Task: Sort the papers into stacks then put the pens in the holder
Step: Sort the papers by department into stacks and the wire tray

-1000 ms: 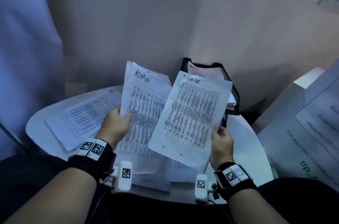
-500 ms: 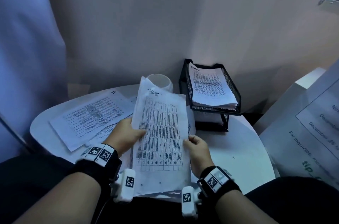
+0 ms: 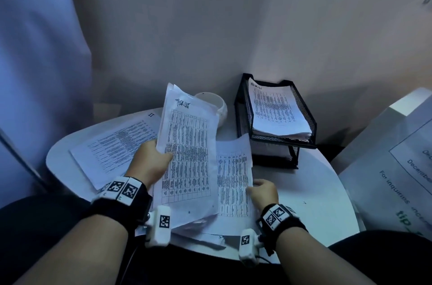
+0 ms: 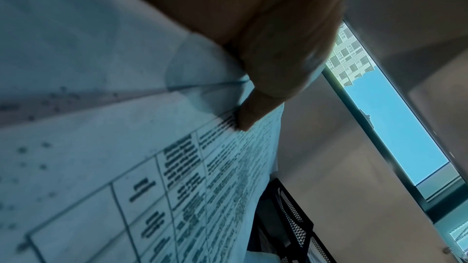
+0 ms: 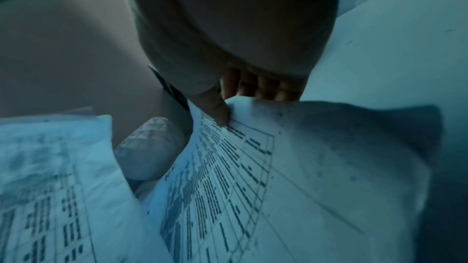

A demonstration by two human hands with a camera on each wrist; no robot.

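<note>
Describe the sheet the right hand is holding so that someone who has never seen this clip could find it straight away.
Start at the round white table and its black mesh tray of stacked papers. Just in front of the tray, the right hand pinches the right edge of a single printed sheet. Unlike the raised bundle headed "TASK LIST" in the left hand, it lies low, partly tucked under that bundle.

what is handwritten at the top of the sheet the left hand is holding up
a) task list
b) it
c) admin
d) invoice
a: the raised sheet in the left hand's grip is headed "task list" in handwriting; "admin" heads the stack in the black mesh tray and "IT" the sheet lying flat at the left.
</note>
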